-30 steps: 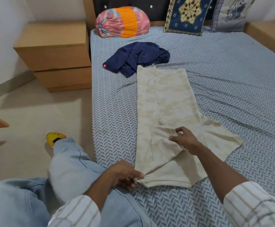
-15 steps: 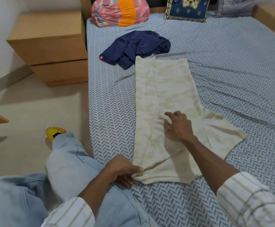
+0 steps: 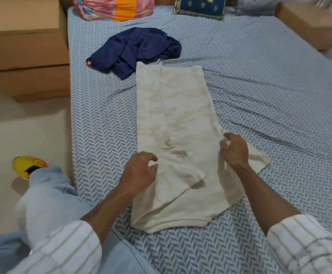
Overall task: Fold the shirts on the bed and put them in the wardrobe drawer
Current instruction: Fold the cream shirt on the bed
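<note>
A cream camouflage-print shirt (image 3: 181,115) lies flat along the bed, its left side folded inward and its right sleeve spread out. My left hand (image 3: 139,171) rests with loosely curled fingers on the folded left part near the shoulder. At the shirt's right side, where the sleeve starts, my right hand (image 3: 235,151) pinches the fabric. A crumpled navy shirt (image 3: 135,49) lies on the bed beyond the cream one, touching its far edge.
The bed (image 3: 270,86) has a blue herringbone sheet. A pink-and-orange bolster (image 3: 113,7) and a blue cushion (image 3: 199,6) sit at the headboard. Wooden bedside drawers (image 3: 25,56) stand left, another wooden unit (image 3: 309,24) right. My knee in jeans (image 3: 48,202) is at the bed's left edge.
My left hand let go of the shirt's near left corner and moved up onto the folded part. My right hand shifted from the middle to the right side at the sleeve.
</note>
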### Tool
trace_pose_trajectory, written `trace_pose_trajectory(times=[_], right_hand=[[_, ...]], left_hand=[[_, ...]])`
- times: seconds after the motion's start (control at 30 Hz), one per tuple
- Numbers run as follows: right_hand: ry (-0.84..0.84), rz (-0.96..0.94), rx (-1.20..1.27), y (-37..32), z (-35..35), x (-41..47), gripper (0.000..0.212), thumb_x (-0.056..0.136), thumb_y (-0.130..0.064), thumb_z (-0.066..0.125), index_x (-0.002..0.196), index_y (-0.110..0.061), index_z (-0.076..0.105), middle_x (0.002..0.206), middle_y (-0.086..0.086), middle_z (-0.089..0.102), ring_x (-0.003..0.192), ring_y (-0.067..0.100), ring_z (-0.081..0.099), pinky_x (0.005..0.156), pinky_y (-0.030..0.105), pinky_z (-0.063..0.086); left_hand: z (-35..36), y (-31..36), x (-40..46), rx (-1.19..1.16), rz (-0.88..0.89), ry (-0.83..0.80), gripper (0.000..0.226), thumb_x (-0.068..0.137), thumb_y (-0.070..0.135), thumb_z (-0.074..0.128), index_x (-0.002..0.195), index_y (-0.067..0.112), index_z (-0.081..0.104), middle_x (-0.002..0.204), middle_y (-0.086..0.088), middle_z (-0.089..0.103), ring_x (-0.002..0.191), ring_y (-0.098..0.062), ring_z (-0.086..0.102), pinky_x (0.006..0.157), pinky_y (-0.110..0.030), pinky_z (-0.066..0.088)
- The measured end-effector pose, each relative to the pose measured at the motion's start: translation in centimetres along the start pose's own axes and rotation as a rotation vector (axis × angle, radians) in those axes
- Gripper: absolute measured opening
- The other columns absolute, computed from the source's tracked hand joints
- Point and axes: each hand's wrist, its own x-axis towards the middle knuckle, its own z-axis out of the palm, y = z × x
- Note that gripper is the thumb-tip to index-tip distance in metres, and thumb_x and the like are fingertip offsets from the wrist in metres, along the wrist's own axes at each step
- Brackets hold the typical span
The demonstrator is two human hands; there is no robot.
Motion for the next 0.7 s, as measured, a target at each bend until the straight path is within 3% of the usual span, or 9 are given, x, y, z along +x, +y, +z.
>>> trace_pose_trajectory(times=[0.1, 0.2, 0.27, 0.33, 0.4, 0.47, 0.57, 0.63, 0.7], right_hand=[[-0.036, 0.018, -0.105, 1.1, -1.4, 2.3, 0.043, 0.093, -0.019, 0.06, 0.136, -0.016, 0.059, 0.14, 0.012, 0.056, 0.128, 0.032, 0.052, 0.105, 0.04, 0.042], [-0.172, 0.095, -0.231, 0.9, -2.0, 3.7, 0.044, 0.093, -0.029, 0.062, 0.135, -0.021, 0.057, 0.14, 0.009, 0.055, 0.131, 0.032, 0.051, 0.107, 0.045, 0.039], [-0.169, 0.094, -0.318, 0.1, -1.8, 4.4, 0.023, 0.093, -0.034, 0.059, 0.11, -0.02, 0.066, 0.116, 0.011, 0.063, 0.119, 0.032, 0.058, 0.104, 0.046, 0.034], [-0.085, -0.001, -0.352, -0.7, -1.9, 4.4, 0.017, 0.093, -0.032, 0.052, 0.085, -0.018, 0.059, 0.086, 0.006, 0.06, 0.102, 0.03, 0.063, 0.102, 0.048, 0.027], [-0.01, -0.146, -0.363, -2.5, -1.7, 3.6, 0.017, 0.095, -0.032, 0.05, 0.089, -0.018, 0.056, 0.076, 0.003, 0.06, 0.092, 0.028, 0.065, 0.103, 0.044, 0.023], [-0.004, -0.3, -0.361, -4.8, -1.5, 2.2, 0.015, 0.094, -0.032, 0.055, 0.1, -0.019, 0.061, 0.076, 0.008, 0.069, 0.088, 0.028, 0.069, 0.099, 0.04, 0.029], [-0.129, -0.385, -0.285, -9.2, -0.7, -0.7, 0.024, 0.093, -0.035, 0.059, 0.11, -0.02, 0.067, 0.093, 0.013, 0.074, 0.092, 0.033, 0.069, 0.081, 0.037, 0.049], [-0.208, -0.409, -0.263, -11.4, 0.7, -2.3, 0.026, 0.094, -0.038, 0.057, 0.113, -0.023, 0.067, 0.098, 0.009, 0.073, 0.094, 0.031, 0.067, 0.076, 0.035, 0.05], [-0.294, -0.456, -0.289, -13.0, 2.3, -3.4, 0.026, 0.095, -0.038, 0.054, 0.112, -0.024, 0.067, 0.098, 0.005, 0.073, 0.094, 0.029, 0.067, 0.075, 0.035, 0.051]], left_hand=[[1.4, 1.7, 3.2, -0.008, 0.104, -0.019, 0.027, 0.095, 0.018, 0.061, 0.121, 0.014, 0.067, 0.127, -0.001, 0.065, 0.123, -0.02, 0.055, 0.103, -0.026, 0.036], [2.3, 2.4, 5.2, 0.05, 0.127, -0.135, 0.036, 0.094, 0.013, 0.058, 0.13, 0.01, 0.061, 0.135, -0.007, 0.061, 0.129, -0.026, 0.052, 0.107, -0.028, 0.034], [2.3, 1.8, 5.7, 0.049, 0.109, -0.215, 0.036, 0.09, 0.008, 0.058, 0.125, 0.008, 0.065, 0.127, -0.012, 0.066, 0.121, -0.031, 0.059, 0.101, -0.032, 0.042], [2.2, 1.7, 6.1, -0.018, 0.105, -0.218, 0.031, 0.087, 0.007, 0.06, 0.116, 0.008, 0.07, 0.115, -0.012, 0.071, 0.11, -0.032, 0.064, 0.092, -0.033, 0.048], [1.7, 2.0, 6.9, -0.065, 0.022, -0.232, 0.028, 0.091, 0.011, 0.058, 0.115, 0.012, 0.072, 0.117, -0.007, 0.071, 0.111, -0.026, 0.064, 0.095, -0.031, 0.049], [1.5, 2.2, 8.0, -0.162, -0.114, -0.248, 0.027, 0.092, 0.01, 0.056, 0.112, 0.015, 0.074, 0.116, -0.002, 0.071, 0.109, -0.019, 0.065, 0.097, -0.028, 0.049], [1.0, 2.3, 9.5, -0.567, -0.366, -0.223, 0.02, 0.083, 0.003, 0.061, 0.096, 0.009, 0.075, 0.093, -0.007, 0.074, 0.088, -0.019, 0.069, 0.079, -0.031, 0.056], [0.4, 2.6, 10.0, -0.874, -0.541, -0.227, 0.016, 0.085, -0.011, 0.053, 0.087, -0.001, 0.066, 0.083, -0.015, 0.065, 0.073, -0.023, 0.062, 0.064, -0.03, 0.049], [-0.3, 3.0, 10.4, -1.032, -0.645, -0.253, 0.021, 0.091, -0.011, 0.043, 0.084, 0.004, 0.056, 0.082, -0.015, 0.054, 0.064, -0.02, 0.054, 0.058, -0.028, 0.044]])
